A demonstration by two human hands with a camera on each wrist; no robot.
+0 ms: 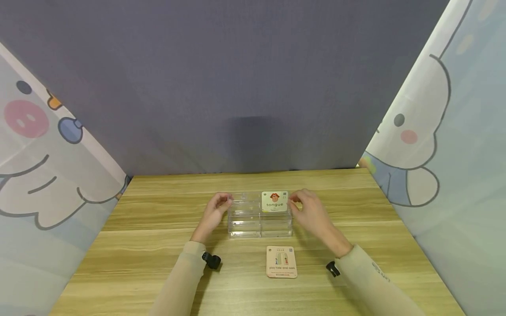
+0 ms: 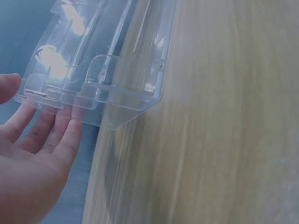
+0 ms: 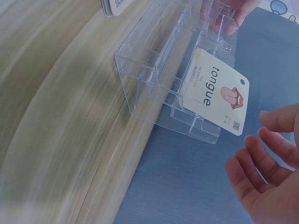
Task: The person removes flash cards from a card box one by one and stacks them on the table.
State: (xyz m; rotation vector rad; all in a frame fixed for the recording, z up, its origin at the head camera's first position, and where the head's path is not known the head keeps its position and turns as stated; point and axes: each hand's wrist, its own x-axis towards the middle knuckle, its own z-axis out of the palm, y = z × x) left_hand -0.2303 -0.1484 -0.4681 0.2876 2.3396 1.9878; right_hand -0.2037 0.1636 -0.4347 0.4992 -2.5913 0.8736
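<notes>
A clear plastic tiered card rack [image 1: 244, 225] stands on the table with two columns of slots. In its top right slot leans a "tongue" card [image 3: 217, 93] with a picture of a mouth, facing front. My left hand [image 1: 215, 210] holds the rack's upper left end, thumb on the near side and fingertips [image 2: 70, 135] against the clear side wall. Beside the card's right edge is my right hand [image 3: 271, 168]; in the right wrist view its fingers are loosely bent and apart from the card, with nothing between them.
A stack of cards [image 1: 281, 262], with "play hide-and-seek" on top, lies in front of the rack on the wooden table [image 1: 158, 263]. A dark grey panel [image 1: 253, 87] rises behind the table. Curtains with cartoon figures [image 1: 419, 131] hang at both sides.
</notes>
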